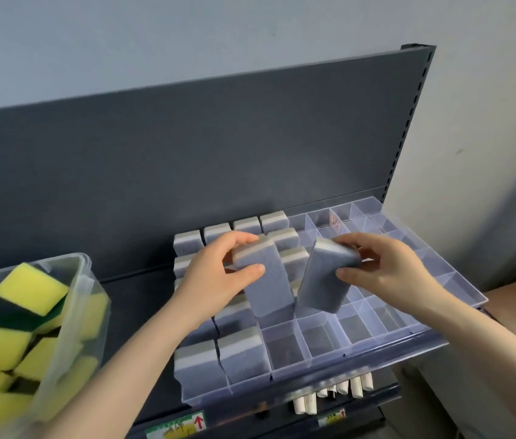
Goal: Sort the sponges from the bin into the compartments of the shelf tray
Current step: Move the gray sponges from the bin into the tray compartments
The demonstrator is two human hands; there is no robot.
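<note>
Closest to me, at lower left, the clear bin [90, 312] holds a jumble of yellow sponges [30, 288] with dark green scouring backs. It sits just beside the tray, which I judge keeps each reach short.

On the shelf's front edge is a sticker [175, 427] with a red arrow pointing up. Its print is too blurred to read, and so is a smaller label [332, 418] to its right. Some white rolls [305, 403] poke out under the tray.

The clear shelf tray [313, 378] is divided into small compartments. Those on its left hold seated grey sponges [199, 362], standing on end, white layer up. The front cells [283, 346] next to them are bare.

Above the middle of the tray, my left hand [218, 274] pinches the top end of a grey sponge [266, 280], thumb on the near face and fingers curled over the far edge. My right hand [386, 267] pinches a second grey sponge [323, 280] the same way. Both hang long end down and lean toward each other at the bottom. Holding them by the top leaves the lower ends free to slide into neighbouring cells. They may already touch the dividers, but I cannot tell.

Further back, a rear row [247, 224] of grey sponges stands against the dark back panel [187, 153].
</note>
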